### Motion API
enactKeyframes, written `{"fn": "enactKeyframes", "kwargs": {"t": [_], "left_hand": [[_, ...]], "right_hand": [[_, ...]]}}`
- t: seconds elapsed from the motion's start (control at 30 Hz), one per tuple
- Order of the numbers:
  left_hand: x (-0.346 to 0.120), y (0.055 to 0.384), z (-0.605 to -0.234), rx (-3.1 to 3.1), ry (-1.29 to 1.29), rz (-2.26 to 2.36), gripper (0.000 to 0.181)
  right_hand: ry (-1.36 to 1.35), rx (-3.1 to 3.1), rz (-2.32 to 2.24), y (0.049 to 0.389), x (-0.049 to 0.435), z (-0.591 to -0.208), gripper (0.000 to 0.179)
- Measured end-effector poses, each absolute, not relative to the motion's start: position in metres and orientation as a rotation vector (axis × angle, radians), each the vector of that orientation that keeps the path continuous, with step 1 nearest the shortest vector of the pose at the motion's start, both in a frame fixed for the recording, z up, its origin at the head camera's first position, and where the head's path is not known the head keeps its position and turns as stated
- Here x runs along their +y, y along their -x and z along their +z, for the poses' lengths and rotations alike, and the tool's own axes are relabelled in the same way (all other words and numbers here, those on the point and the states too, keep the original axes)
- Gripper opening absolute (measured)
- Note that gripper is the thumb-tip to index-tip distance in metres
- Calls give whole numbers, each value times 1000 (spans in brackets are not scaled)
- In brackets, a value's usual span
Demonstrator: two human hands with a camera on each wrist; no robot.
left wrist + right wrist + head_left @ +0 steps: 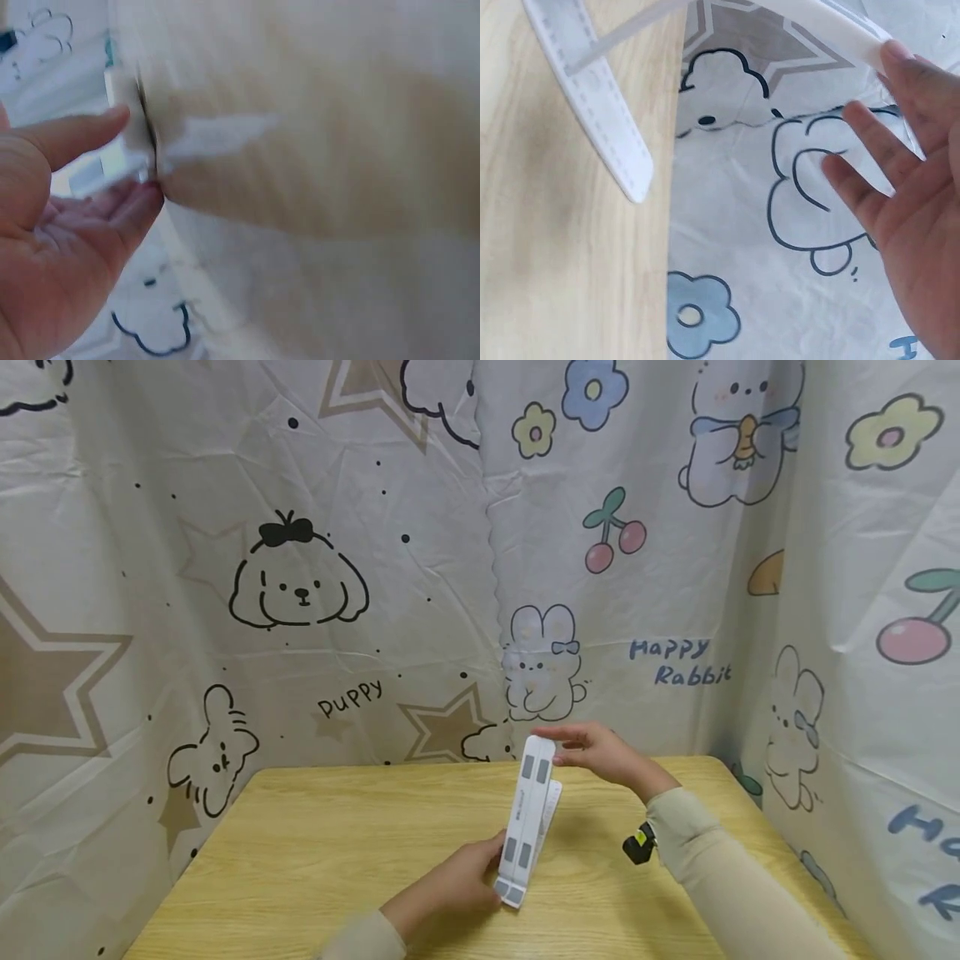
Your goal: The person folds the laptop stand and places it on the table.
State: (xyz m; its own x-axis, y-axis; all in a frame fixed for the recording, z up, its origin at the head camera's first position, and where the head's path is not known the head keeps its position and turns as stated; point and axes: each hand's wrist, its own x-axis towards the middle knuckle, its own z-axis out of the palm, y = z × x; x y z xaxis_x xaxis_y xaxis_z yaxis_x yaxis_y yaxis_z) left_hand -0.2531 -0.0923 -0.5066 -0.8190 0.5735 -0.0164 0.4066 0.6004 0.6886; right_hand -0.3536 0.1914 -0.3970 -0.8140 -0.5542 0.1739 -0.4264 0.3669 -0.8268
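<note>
A white folding laptop stand point(527, 814) with grey rubber pads is held tilted over the table, its long bar leaning up and to the right. My left hand point(468, 872) grips the lower end; in the left wrist view, the thumb point(82, 135) lies on one side of the white stand point(127, 112) and the fingers are beneath. At the top end, my right hand point(603, 756) pinches the stand's tip. In the right wrist view, the other fingers point(866, 195) spread away from it, and a slotted white arm point(592, 105) swings out from the bar.
The wooden table point(337, 827) spreads below the hands. A printed curtain point(427, 568) surrounds its back and sides. On the right wrist sits a small black device point(639, 845) with a yellow-green mark.
</note>
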Motion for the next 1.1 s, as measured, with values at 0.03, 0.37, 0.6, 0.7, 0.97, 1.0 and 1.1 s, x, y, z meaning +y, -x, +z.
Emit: {"fn": "enactKeyframes", "kwargs": {"t": [0.03,0.37,0.6,0.7,0.97,1.0,1.1], "left_hand": [[-90,249,-506,2612,-787,1055,106],[-73,221,-513,2760,-680,1243,79],[-69,223,-506,2793,-646,1231,73],[-71,225,-502,2782,-652,1192,76],[-70,227,-501,2778,-667,1117,89],[-69,226,-503,2779,-663,1127,88],[-64,225,-507,2796,-635,1132,89]], "right_hand": [[913,2457,-1433,355,192,-395,48],[953,2441,-1369,357,195,-401,47],[890,2543,-1354,353,198,-397,45],[882,2568,-1352,350,200,-396,46],[896,2572,-1311,349,206,-390,47],[916,2548,-1312,350,206,-390,47],[927,2466,-1326,352,208,-389,48]]}}
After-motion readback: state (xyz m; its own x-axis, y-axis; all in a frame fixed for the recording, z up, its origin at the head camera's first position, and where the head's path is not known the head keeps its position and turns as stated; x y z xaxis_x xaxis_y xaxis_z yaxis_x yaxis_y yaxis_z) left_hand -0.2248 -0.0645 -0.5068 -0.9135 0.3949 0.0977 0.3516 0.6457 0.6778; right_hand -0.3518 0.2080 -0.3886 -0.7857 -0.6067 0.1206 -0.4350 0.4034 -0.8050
